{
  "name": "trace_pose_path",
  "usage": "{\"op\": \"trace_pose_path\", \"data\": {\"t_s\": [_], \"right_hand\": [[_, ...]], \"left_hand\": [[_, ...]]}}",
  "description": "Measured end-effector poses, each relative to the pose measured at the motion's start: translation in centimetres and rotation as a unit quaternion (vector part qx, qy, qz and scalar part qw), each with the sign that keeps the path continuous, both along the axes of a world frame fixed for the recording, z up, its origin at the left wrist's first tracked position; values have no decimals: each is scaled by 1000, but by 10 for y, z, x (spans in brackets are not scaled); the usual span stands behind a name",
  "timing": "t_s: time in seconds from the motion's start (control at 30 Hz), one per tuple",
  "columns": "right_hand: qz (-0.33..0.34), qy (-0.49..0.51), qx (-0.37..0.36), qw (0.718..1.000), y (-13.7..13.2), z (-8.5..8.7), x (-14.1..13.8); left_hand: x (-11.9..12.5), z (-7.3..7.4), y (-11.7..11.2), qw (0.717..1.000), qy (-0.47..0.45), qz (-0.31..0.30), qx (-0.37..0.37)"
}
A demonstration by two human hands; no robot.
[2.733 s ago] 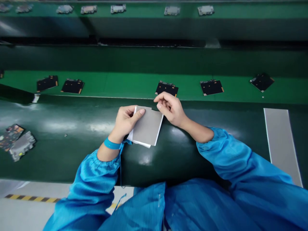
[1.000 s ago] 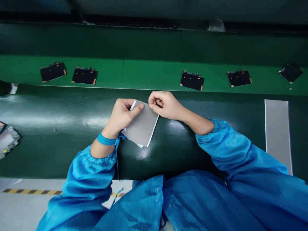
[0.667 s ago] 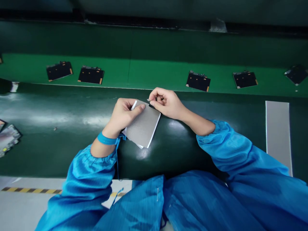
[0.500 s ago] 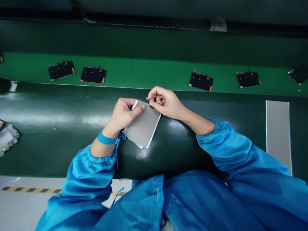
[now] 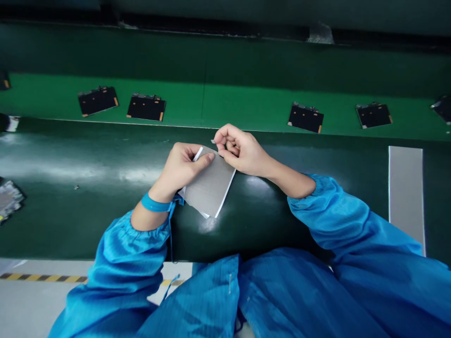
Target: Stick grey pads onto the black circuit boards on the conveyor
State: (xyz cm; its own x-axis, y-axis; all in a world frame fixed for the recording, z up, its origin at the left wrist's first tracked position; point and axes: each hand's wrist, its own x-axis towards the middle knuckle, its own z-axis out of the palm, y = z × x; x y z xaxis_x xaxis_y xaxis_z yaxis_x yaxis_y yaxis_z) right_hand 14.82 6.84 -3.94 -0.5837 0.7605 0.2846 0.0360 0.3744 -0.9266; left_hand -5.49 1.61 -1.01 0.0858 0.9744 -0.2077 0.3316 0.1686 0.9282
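Note:
A grey sheet (image 5: pixel 210 188) with white edges hangs tilted over the dark green bench, apparently with more than one layer. My left hand (image 5: pixel 185 164) is closed on its upper left part, thumb flat on top and fingers underneath. At the sheet's upper right edge my right hand (image 5: pixel 241 149) is closed, its fingers curled and its thumb beside the edge. A small pale grey piece (image 5: pixel 213 141) shows at the tip of the right index finger. A bit of something dark is partly hidden under the right thumb.
Black panels with small orange patches, such as one panel (image 5: pixel 146 108) and another (image 5: pixel 305 117), lie on the bright green strip (image 5: pixel 225 108) behind the bench. A long grey strip (image 5: pixel 406 188) lies at the right. Circuit boards (image 5: pixel 10 199) sit at the left edge.
The black panels on the green strip have shifted right. My right hand has moved slightly left and up, with the small grey piece. My left hand and the sheet have barely moved.

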Motion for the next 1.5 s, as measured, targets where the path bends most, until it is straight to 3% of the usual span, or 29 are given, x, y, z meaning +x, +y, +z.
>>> {"op": "trace_pose_path", "data": {"t_s": [0.13,0.23,0.37,0.43,0.53,0.67,0.8,1.1,1.5], "right_hand": [[-20,-1,4,1000,-3,5,1],[-75,5,10,997,2,6,5],[-128,14,39,991,40,12,-2],[-99,-14,57,993,66,18,-24],[-23,-66,55,996,97,22,-78],[19,-137,-2,990,116,17,-153],[0,-195,-9,981,121,7,-187],[-15,-230,-3,973,125,-6,-177],[-31,-287,43,957,114,8,-157]], "left_hand": [[-1,3,0,1000,-18,12,2],[2,4,-1,999,-37,4,8],[21,6,-8,989,-95,-113,21],[35,4,-15,974,-118,-189,47],[51,-1,-28,947,-126,-276,108],[61,-9,-41,925,-131,-330,136],[64,-12,-43,915,-115,-354,156],[69,-15,-45,911,-83,-360,183],[68,-15,-44,915,-72,-353,182]]}}
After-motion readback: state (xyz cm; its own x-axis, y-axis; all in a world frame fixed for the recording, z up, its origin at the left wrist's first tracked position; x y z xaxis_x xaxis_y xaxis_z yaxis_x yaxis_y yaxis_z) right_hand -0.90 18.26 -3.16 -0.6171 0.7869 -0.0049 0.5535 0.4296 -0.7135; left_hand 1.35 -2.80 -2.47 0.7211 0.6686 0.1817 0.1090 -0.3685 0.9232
